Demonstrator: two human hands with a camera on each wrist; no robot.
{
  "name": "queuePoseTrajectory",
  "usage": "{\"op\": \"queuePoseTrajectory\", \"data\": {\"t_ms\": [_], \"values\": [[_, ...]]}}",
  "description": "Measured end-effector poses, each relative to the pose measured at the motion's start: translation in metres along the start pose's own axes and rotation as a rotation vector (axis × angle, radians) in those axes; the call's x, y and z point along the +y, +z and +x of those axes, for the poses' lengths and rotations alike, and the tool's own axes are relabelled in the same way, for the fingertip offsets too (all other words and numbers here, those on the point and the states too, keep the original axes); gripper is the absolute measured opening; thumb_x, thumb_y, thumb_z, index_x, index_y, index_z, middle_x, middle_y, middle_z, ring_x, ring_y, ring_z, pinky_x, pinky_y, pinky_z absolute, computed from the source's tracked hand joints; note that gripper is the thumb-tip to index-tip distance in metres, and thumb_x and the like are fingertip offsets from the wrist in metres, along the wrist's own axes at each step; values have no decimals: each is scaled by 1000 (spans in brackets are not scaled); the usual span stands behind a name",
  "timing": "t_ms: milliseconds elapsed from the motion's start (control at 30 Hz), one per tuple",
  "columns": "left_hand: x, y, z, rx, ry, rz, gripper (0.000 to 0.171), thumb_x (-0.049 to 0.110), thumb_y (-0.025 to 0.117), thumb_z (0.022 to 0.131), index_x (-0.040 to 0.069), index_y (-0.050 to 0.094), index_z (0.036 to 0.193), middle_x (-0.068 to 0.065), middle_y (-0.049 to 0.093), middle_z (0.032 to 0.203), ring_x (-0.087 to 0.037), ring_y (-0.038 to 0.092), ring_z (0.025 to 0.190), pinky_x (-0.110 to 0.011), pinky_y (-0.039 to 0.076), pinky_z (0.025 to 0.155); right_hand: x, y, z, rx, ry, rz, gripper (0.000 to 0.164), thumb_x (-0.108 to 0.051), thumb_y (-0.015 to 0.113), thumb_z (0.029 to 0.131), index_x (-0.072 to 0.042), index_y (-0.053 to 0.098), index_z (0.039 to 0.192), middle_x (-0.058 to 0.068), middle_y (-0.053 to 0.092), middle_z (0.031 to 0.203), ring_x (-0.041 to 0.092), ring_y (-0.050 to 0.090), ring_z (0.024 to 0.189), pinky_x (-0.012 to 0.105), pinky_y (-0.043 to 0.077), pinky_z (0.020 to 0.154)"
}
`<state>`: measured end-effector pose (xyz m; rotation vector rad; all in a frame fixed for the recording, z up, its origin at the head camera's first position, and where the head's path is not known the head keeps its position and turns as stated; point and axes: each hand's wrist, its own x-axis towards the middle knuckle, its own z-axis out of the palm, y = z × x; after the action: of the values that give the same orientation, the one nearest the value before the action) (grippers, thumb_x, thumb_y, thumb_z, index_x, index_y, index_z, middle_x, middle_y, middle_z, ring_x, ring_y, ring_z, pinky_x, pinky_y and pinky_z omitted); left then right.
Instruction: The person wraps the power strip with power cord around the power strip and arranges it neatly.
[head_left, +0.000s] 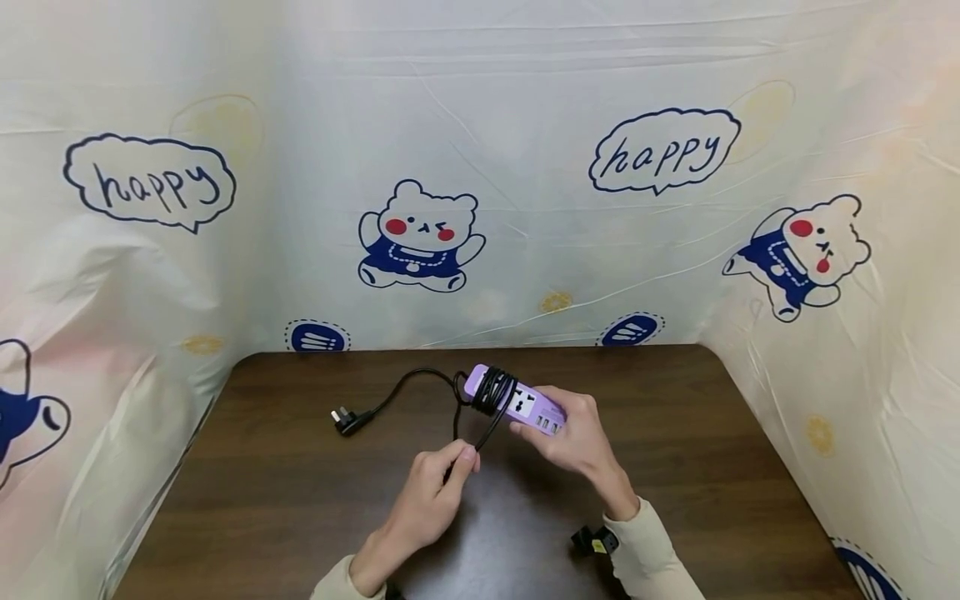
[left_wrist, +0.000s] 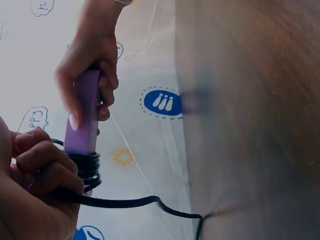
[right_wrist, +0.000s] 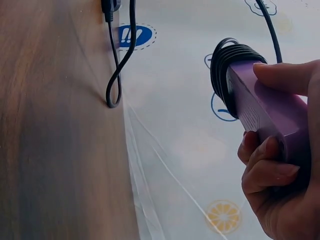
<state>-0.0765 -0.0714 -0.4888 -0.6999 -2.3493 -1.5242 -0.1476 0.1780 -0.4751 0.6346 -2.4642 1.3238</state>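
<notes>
A purple power strip with white sockets and USB ports is held above the table by my right hand, fingers and thumb around its near end. Several turns of black cord are wound around its far end. My left hand pinches the cord between thumb and fingers, below and left of the strip. From there the loose cord loops back up and runs left to a black plug lying on the table. In the right wrist view the cord coils sit tight against the purple casing.
The dark wooden table ends at a back edge against a white printed curtain, which also hangs along both sides. A small black device with a yellow label is beside my right cuff.
</notes>
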Motion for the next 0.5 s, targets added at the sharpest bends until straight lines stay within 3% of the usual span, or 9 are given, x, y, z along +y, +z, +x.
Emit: {"op": "queuePoseTrajectory", "data": {"t_ms": [233, 500], "values": [[2, -7, -2, -57, -16, -169, 29, 6, 50, 113, 18, 66, 92, 9, 44, 64, 4, 40, 59, -21, 43, 58, -3, -1, -5, -15, 47, 36, 44, -33, 93, 79, -16, 78, 116, 1, 78, 96, 13, 65, 73, 29, 54, 60], [-3, -15, -3, -127, 10, -164, 30, 3, 46, 113, 17, 67, 96, 3, 52, 66, 4, 44, 60, -21, 45, 58, -3, -4, -5, 20, 43, 82, 41, -29, 94, 78, -17, 78, 115, 1, 77, 94, 13, 64, 73, 29, 53, 60]]}}
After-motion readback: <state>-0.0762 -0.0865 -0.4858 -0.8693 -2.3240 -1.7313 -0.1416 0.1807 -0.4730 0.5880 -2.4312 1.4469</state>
